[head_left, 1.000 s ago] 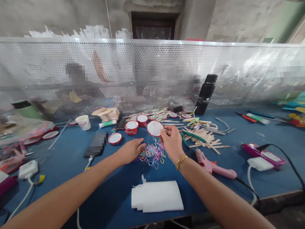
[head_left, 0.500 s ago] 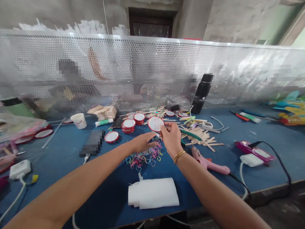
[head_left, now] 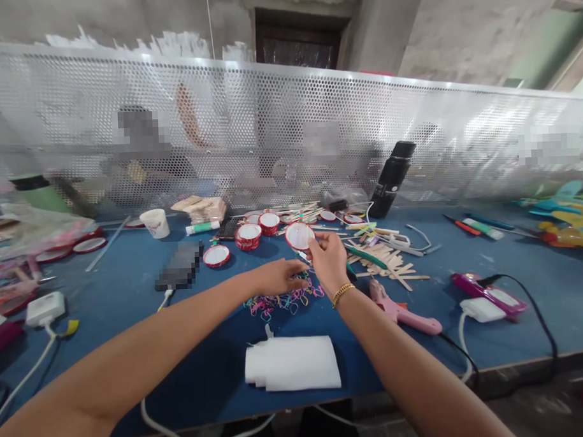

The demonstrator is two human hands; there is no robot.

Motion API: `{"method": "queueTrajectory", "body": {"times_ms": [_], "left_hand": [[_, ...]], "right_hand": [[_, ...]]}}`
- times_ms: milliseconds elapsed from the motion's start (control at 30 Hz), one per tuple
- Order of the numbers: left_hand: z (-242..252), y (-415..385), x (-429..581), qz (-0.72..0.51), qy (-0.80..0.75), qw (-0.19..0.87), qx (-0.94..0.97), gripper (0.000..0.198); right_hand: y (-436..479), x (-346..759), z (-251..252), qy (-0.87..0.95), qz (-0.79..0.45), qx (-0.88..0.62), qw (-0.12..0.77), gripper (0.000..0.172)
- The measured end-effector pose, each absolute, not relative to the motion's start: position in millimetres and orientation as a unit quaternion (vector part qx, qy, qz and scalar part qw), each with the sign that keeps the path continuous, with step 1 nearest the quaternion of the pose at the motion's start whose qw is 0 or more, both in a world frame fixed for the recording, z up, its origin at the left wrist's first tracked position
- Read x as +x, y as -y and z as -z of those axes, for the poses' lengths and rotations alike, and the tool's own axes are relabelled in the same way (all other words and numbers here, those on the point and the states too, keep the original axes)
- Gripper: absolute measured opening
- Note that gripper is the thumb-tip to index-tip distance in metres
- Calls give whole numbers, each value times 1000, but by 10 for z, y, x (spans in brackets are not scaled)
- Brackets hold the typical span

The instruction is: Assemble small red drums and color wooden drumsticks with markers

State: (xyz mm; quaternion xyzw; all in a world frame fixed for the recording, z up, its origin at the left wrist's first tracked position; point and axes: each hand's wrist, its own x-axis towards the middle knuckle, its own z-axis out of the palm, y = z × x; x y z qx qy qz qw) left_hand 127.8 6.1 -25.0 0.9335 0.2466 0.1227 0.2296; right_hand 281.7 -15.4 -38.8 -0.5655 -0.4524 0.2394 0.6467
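Note:
My right hand (head_left: 330,260) pinches a round white disc with a red rim (head_left: 298,235) by its right edge, holding it up above the table. My left hand (head_left: 280,277) hovers just left of it with fingers stretched out and nothing visible in them. Below the left hand lies a loose pile of small coloured rubber bands (head_left: 285,301). Similar red-rimmed discs stand left of my hands: a single one (head_left: 216,255), a stack (head_left: 248,235) and another stack (head_left: 269,223).
A folded white cloth (head_left: 294,365) lies near the front edge. To the right are wooden sticks (head_left: 393,263), a pink glue gun (head_left: 410,316) and a black bottle (head_left: 390,183). A phone (head_left: 181,266) and paper cup (head_left: 155,223) sit left. A perforated metal screen (head_left: 278,104) closes the back.
My left hand has shifted slightly, its fingers now stretched toward my right wrist over the rubber bands. My right hand still holds the disc. The view has turned a little to the left.

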Motion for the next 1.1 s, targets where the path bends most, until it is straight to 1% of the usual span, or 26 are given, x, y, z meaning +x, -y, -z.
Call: {"method": "queueTrajectory", "body": {"times_ms": [67, 167, 300, 467, 533, 600, 667, 767, 900, 1000, 1100], "left_hand": [[197, 61, 1253, -113, -229, 247, 935, 36], [35, 249, 1078, -147, -204, 279, 927, 26], [-82, 301, 714, -225, -317, 244, 888, 26], [102, 177, 438, -297, -431, 268, 809, 28], [190, 134, 450, -355, -465, 313, 749, 26], [245, 93, 525, -431, -476, 424, 639, 28], [262, 56, 635, -462, -471, 453, 600, 35], [235, 36, 788, -479, -449, 500, 565, 37], [190, 69, 885, -489, -419, 543, 539, 47], [199, 85, 894, -498, -418, 537, 537, 50], [238, 61, 880, -510, -431, 511, 542, 42]], "right_hand": [[152, 2818, 404, 463, -237, -574, 632, 24], [133, 2808, 443, 482, -223, -590, 608, 23], [66, 2773, 534, 503, -199, -618, 570, 19], [26, 2718, 601, 519, -189, -645, 528, 16], [54, 2688, 587, 533, -186, -644, 516, 15], [103, 2651, 554, 549, -180, -638, 509, 14], [166, 2604, 513, 564, -171, -630, 506, 14], [261, 2524, 451, 584, -154, -619, 502, 13], [339, 2437, 393, 605, -126, -612, 494, 12], [348, 2390, 376, 614, -119, -611, 485, 12], [333, 2342, 376, 624, -128, -606, 477, 11]]}}
